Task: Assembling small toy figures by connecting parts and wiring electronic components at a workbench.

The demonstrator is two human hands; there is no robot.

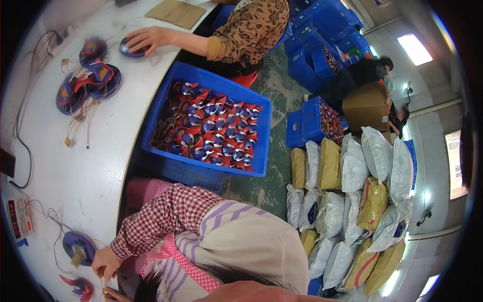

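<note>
At the lower left, my right hand [105,262], in a red checked sleeve, is closed in a pinch on thin pale wires [103,283]. Just below it, my left hand [116,296] is partly cut off by the picture's edge. Its fingers close around the lower end of these wires, by a small yellowish tip. Beside my right hand, a round blue shell [79,248] lies on the table with a pale piece inside it. A red and blue horned piece [80,289] rests nearer the lower edge.
The white table [95,161] carries blue-red wired parts [88,85] and a device with a red display [19,215]. A co-worker's hand [146,41] rests on a dark round shell. A blue crate [264,136] of red-blue pieces stands beside the table; stacked sacks [332,214] stand beyond.
</note>
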